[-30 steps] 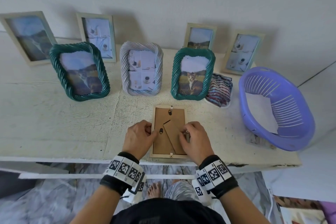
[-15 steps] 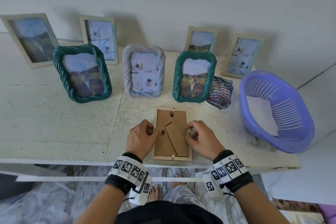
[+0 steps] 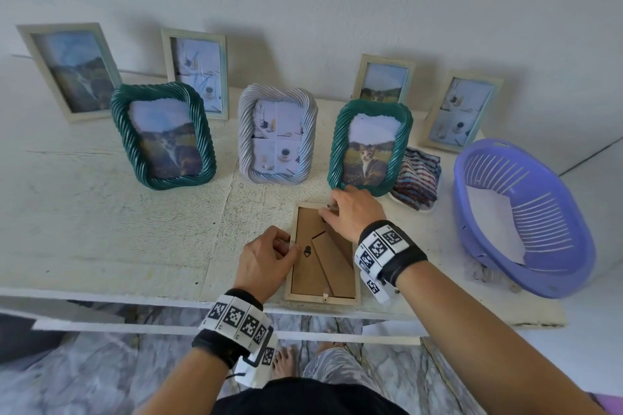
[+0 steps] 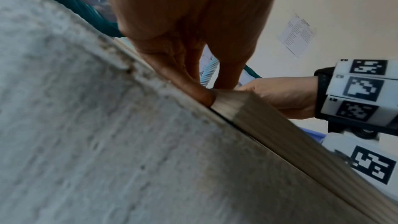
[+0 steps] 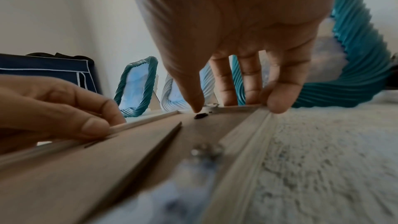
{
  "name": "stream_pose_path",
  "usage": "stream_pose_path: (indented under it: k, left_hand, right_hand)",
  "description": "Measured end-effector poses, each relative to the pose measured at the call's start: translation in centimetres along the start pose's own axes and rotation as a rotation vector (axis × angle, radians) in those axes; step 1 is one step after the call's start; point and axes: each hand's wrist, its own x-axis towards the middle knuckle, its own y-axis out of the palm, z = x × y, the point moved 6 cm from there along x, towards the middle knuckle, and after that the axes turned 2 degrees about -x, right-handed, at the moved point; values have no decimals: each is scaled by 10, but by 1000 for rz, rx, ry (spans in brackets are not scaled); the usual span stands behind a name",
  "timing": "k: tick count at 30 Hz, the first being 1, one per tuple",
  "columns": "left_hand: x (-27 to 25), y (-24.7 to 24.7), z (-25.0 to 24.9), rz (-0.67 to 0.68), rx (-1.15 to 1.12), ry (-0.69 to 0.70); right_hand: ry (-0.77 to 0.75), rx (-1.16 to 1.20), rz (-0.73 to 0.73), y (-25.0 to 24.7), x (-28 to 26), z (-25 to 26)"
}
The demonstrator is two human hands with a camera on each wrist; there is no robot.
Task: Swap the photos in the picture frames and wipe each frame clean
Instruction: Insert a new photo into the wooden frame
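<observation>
Eight picture frames (image 3: 323, 256), one basket (image 3: 526, 219), one cloth (image 3: 418, 180)

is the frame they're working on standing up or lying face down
Lying face down. The wooden frame lies flat on the table, brown backing board and folded stand facing up, both hands' fingers at its edges.

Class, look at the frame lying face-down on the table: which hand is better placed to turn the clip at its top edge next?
Right. The right hand already has fingertips at the face-down frame's top edge; the left hand rests on its left side.

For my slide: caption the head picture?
Both hands, left hand and right hand, work on the face-down frame.
</observation>
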Motion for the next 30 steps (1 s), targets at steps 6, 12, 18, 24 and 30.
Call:
stream_pose_path:
  k: [6, 12, 18, 24, 30]
  left_hand:
    - [1, 1, 0, -1, 9, 8]
    - [2, 1, 1, 10, 33, 8]
    - [1, -2, -1, 18, 7, 4]
    - [-1, -3, 1, -5, -39, -5]
    - [0, -2, 2, -4, -40, -4]
  right_hand:
    - [-29, -18, 0, 0, 8, 1]
    - [-144, -7, 122, -5, 19, -4]
    - [-199, -98, 75, -2, 11, -1]
    - [-182, 25, -54, -16, -36, 3]
    - [-262, 104, 165, 9, -124, 35]
